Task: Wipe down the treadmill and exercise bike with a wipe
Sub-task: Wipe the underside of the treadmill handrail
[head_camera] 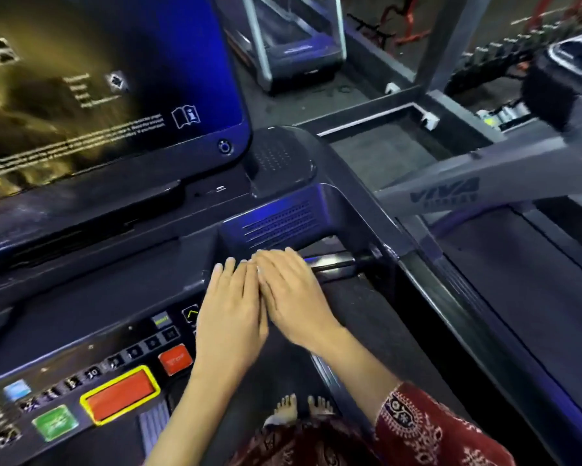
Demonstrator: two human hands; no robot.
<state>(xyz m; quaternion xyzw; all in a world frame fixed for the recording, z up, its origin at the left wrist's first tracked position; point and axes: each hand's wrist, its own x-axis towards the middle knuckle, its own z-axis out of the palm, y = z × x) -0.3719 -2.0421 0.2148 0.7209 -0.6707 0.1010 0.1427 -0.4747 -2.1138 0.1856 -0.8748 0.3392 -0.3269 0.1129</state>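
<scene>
The treadmill [98,297] fills the view, its screen [81,95] at upper left above a green button [56,422] and a yellow-rimmed red button [121,393]. At the console's right edge the left hand [229,317] lies flat, fingers straight. The right hand [293,297], equally flat, touches it, overlapping its fingertips. Whether anything lies beneath them cannot be told. A metal handrail [333,264] sits just right.

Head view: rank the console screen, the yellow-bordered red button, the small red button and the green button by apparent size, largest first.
1. console screen, by far the largest.
2. yellow-bordered red button.
3. green button and small red button: too alike to rank, and motion blur smears their edges.
</scene>
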